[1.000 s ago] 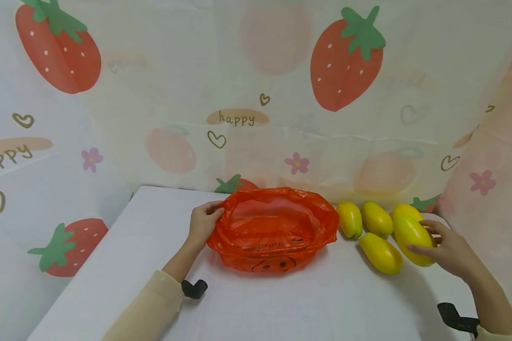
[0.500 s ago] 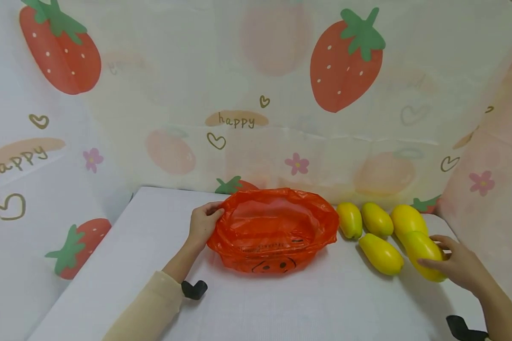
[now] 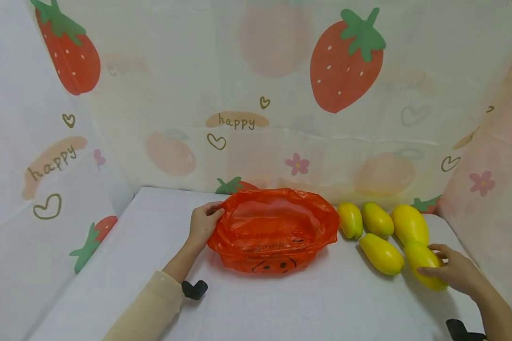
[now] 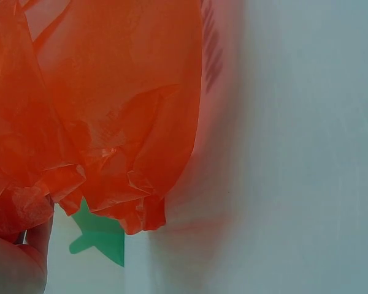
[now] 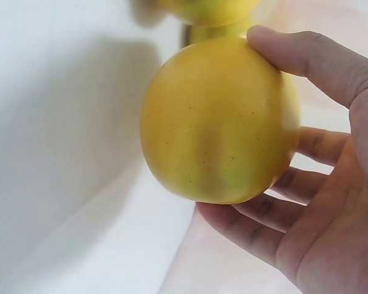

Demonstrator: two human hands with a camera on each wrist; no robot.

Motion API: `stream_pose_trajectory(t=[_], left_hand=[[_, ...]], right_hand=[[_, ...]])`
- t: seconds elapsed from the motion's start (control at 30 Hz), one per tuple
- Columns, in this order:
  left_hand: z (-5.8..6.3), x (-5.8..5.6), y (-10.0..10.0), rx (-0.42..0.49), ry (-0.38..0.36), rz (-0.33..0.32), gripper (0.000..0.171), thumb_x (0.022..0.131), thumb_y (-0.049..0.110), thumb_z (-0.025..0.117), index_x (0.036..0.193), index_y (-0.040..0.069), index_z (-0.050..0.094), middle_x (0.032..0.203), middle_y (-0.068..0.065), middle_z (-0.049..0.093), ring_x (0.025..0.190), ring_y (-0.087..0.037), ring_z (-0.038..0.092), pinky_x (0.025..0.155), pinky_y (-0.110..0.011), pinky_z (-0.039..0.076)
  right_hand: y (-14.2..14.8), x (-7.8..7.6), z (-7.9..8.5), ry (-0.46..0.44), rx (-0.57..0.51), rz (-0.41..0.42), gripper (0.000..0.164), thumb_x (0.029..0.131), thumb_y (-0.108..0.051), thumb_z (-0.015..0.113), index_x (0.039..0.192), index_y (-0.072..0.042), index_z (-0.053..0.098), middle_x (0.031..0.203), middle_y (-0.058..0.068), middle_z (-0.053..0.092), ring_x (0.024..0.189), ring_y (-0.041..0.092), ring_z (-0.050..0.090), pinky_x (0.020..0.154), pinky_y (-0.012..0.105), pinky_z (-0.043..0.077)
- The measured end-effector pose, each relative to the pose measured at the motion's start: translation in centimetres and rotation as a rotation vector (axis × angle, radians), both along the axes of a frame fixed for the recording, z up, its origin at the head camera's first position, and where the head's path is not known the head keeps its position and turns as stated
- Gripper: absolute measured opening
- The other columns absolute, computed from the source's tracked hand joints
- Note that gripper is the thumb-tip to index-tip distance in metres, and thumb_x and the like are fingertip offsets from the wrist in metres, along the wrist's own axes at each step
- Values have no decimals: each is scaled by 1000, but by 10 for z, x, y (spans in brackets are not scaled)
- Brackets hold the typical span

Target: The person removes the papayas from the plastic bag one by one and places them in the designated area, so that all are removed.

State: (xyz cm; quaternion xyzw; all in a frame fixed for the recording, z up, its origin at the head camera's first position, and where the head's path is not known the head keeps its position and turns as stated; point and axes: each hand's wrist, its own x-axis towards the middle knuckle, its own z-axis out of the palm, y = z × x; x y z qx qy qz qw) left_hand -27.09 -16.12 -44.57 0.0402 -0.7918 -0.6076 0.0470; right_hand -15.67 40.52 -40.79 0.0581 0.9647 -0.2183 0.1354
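Note:
My left hand [image 3: 203, 223] pinches the left rim of a red plastic bag [image 3: 273, 213], which stands with its mouth spread wide and a smiling face printed on its front. In the left wrist view the thin bag [image 4: 122, 92] fills the upper left, and only part of the hand [image 4: 15, 263] shows. At the right of the table, my right hand [image 3: 458, 272] holds a yellow mango [image 3: 424, 265] between thumb and fingers. The right wrist view shows that mango [image 5: 218, 122] end-on, with faint green patches and dark specks, and the hand [image 5: 331, 184] curved round its side.
More yellow mangoes lie between bag and right hand: one by the bag's rim [image 3: 350, 220], one beside it [image 3: 377, 219], one nearer the front [image 3: 381, 254], and one at the right [image 3: 410, 224]. Strawberry-printed cloth [image 3: 175, 85] walls the white table [image 3: 281, 308].
My right hand has moved the mango toward the front right and lower, away from the mango behind it. The left hand and bag stay put; the left cloth shifts.

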Motion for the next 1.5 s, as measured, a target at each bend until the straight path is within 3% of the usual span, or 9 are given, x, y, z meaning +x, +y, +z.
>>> stream_pose_trajectory(t=[0.17,0.43,0.87,1.07,1.5], left_hand=[[-1,0,0,3,-1,1,29,97,14,58,123,5,66,120,-18,67,106,-30,64,95,-43,55],[-2,0,-1,5,-12,-7,30,97,15,58,125,6,66,121,-18,67,107,-30,64,95,-43,55],[-3,0,0,-26,33,25,29,97,14,59,123,4,66,120,-17,68,107,-29,62,97,-42,54],[-5,0,0,-13,21,16,29,97,14,58,123,4,66,121,-17,67,109,-29,62,99,-43,53],[-6,-2,0,-12,25,9,29,97,15,57,124,5,66,120,-16,67,107,-28,62,97,-40,54]], right_hand=[[1,-3,-8,-46,-4,-19,96,83,-55,69,138,14,30,130,48,38,104,50,53,81,57,53],[-1,-4,-15,-36,6,15,95,83,-52,70,139,14,31,131,47,39,105,52,52,81,59,51],[-3,-5,-17,-25,11,34,94,85,-54,66,140,14,30,132,48,39,110,57,49,83,61,50],[-3,-5,-15,-19,23,20,91,89,-57,60,139,13,31,131,47,40,110,56,49,83,61,50],[-11,6,-3,128,43,-49,85,95,-55,50,138,17,32,134,45,36,113,59,42,85,66,48]])
